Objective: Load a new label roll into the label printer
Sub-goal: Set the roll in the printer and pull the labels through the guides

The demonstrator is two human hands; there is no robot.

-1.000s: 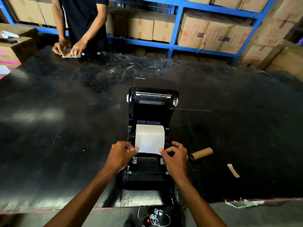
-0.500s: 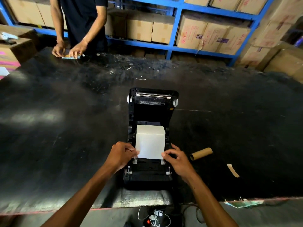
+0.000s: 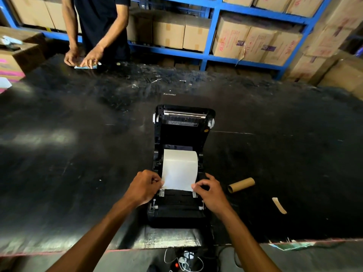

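A black label printer (image 3: 182,211) stands near the front edge of the black table (image 3: 78,154), its lid (image 3: 183,122) swung up and back. A white label roll (image 3: 179,169) sits in the bay, with its loose end drawn toward me over the feed slot. My left hand (image 3: 144,188) pinches the paper's front left corner. My right hand (image 3: 210,190) pinches the front right corner by the white paper guide. An empty brown cardboard core (image 3: 241,185) lies on the table right of the printer.
A strip of brown backing paper (image 3: 279,205) lies further right. Another person (image 3: 98,26) stands at the far left edge handling a small packet (image 3: 85,66). Blue shelving (image 3: 214,26) with cardboard boxes runs behind. Cables and a power strip (image 3: 183,262) lie below the table's front.
The loose paper end has been drawn a little further toward me, down to the white guides. My right hand shifted slightly toward the paper's corner; my left hand stayed on its corner.
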